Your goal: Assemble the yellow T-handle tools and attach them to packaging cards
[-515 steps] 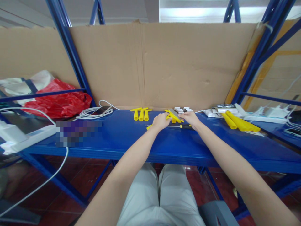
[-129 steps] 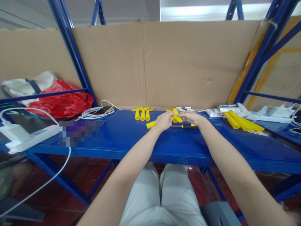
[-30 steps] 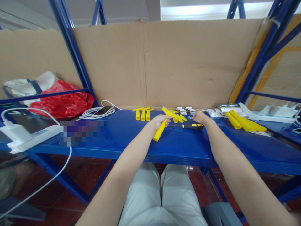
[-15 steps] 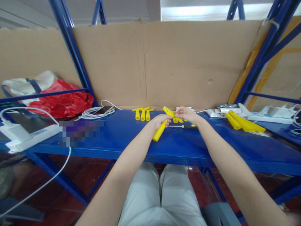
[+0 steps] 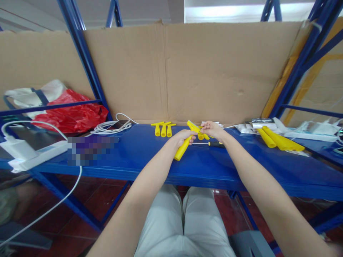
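Observation:
My left hand [image 5: 184, 137] is wrapped round the handle of a yellow T-shaped scraper [image 5: 181, 151], held tilted above the blue table. Its wide head [image 5: 192, 126] points up and away. Beside that head, the fingers of my right hand [image 5: 210, 129] are pinched together; whatever they hold is too small to make out. Just behind the hands lie more yellow pieces [image 5: 200, 136], partly hidden. A screwdriver [image 5: 214, 144] with a black and yellow handle lies under my right wrist. Further left, three yellow T-shaped scrapers [image 5: 163, 130] are lined up on the table.
Several yellow tubular handles [image 5: 281, 140] lie by silver and white packets [image 5: 261, 124] at the right. At the left are a coiled white cable [image 5: 109, 127], a power strip [image 5: 43, 157] and a red plastic bag [image 5: 72, 112]. A cardboard panel [image 5: 209, 71] stands behind the blue table [image 5: 144, 153].
The whole view has shifted very slightly. Both hands keep nearly the same pose at the scraper, with only small movement of the right fingers.

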Tool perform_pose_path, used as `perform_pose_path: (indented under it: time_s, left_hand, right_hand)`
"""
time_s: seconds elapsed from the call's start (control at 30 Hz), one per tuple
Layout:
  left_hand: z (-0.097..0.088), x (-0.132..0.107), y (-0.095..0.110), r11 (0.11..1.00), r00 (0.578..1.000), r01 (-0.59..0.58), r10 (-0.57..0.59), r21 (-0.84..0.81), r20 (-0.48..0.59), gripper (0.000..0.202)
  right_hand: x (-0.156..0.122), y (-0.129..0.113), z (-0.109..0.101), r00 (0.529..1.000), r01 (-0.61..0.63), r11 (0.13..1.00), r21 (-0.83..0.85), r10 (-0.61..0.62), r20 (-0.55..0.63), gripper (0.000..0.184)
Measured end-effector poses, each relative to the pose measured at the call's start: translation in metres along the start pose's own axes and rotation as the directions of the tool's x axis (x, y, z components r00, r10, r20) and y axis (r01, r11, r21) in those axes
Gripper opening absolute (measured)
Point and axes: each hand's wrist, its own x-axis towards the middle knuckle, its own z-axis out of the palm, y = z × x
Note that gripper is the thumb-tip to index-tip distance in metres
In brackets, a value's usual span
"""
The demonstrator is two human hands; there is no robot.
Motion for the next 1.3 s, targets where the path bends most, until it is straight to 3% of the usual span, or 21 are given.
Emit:
perform_pose_path:
  time_s: [0.37,0.6,0.73,0.93,1.3]
  left_hand:
    - [0.001,-0.001,0.0,1.0,1.0,-0.02,0.02,0.021,0.006,0.012]
    - [0.0,-0.002,0.002,1.0,0.999,-0.01,0.011,-0.024,0.049,0.012]
    - [0.001,-0.004,0.004,0.998,0.998,0.011,-0.007,-0.06,0.064,0.016]
    - [0.003,-0.006,0.005,0.993,0.995,0.028,-0.018,-0.111,0.093,0.016]
    - [0.002,-0.004,0.004,0.988,0.993,0.046,-0.029,-0.149,0.114,0.015]
  right_hand:
    - [0.005,0.004,0.0,1.0,0.02,0.999,-0.042,-0.02,0.008,0.027]
    - [0.007,0.003,-0.002,0.995,-0.025,0.998,-0.052,0.02,-0.095,0.027]
    - [0.0,-0.004,-0.003,0.989,-0.147,0.986,0.077,0.148,0.003,0.026]
    - [-0.004,-0.007,-0.002,0.977,-0.214,0.928,0.304,0.197,0.085,0.028]
    - [-0.006,-0.013,-0.002,0.965,-0.261,0.888,0.379,0.232,0.123,0.029]
